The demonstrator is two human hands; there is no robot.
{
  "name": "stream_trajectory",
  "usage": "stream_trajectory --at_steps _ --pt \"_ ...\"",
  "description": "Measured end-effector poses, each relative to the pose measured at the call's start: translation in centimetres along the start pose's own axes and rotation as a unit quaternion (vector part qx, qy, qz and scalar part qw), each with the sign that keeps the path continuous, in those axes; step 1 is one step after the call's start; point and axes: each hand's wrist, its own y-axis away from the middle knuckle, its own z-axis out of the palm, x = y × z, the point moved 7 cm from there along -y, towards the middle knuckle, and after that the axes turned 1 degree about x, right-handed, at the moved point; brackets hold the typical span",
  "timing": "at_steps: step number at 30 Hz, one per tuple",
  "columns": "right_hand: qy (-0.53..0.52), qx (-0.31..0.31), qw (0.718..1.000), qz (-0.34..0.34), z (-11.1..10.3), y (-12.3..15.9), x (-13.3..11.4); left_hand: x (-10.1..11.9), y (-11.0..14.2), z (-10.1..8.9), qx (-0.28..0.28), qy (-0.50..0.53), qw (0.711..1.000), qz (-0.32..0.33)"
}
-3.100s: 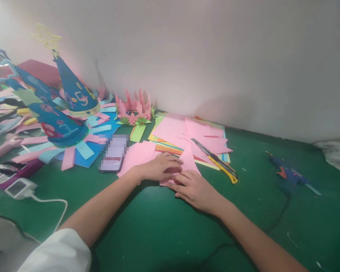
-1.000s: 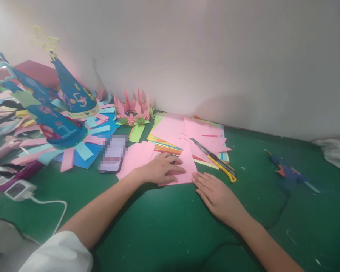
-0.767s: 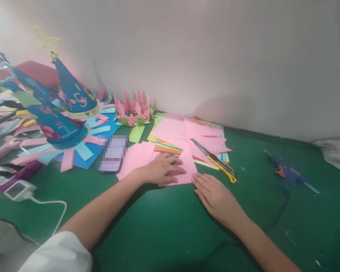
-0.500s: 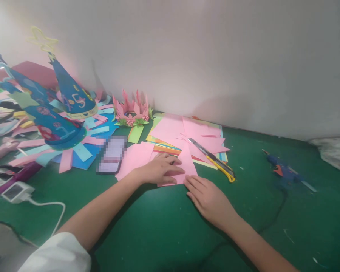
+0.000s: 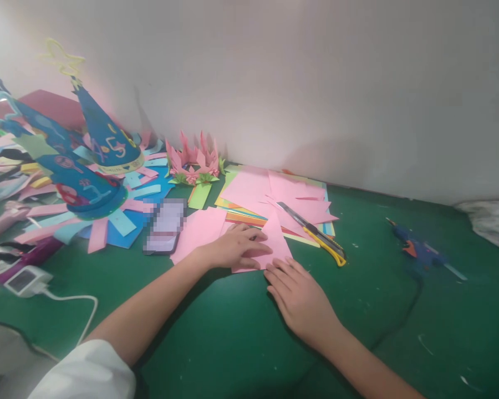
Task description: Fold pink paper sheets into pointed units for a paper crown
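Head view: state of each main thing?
Left hand: open, on pink paper
Right hand: open, fingertips at paper's lower edge
Pink paper: under left hand, folds unclear
Utility knife: lying down, blade out
Phone: face up, screen lit
Glue gun: on its side, power unclear
Pink paper crown: upright
Blue cone hats: standing brim down

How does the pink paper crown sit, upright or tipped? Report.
Upright: the pink paper crown points upward, green leaves at its base.
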Motion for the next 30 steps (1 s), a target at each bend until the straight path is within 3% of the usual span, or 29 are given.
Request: stream_trajectory --at_steps 7,12,19,23,30 --pt "0.012 0.034 0.999 0.039 -1.4 1.5 2.7 0.0 0.0 0.0 0.007 0.004 1.000 -0.001" --pt "0.018 0.021 0.998 0.058 -1.5 1.6 4.2 0.3 0.0 -0.1 -0.003 -0.013 1.000 -0.010" --pt "0.064 0.055 0.988 0.128 -3.0 2.2 10.4 0.8 0.2 -0.6 -0.002 -0.029 0.999 -0.023" --pt "0.110 0.042 0.979 0.165 -2.1 1.9 12.9 1.2 0.2 -0.6 0.011 -0.040 0.998 -0.040" --pt "0.058 0.046 0.980 0.184 -0.6 1.7 13.6 1.5 0.0 0.0 0.022 -0.017 0.998 -0.048"
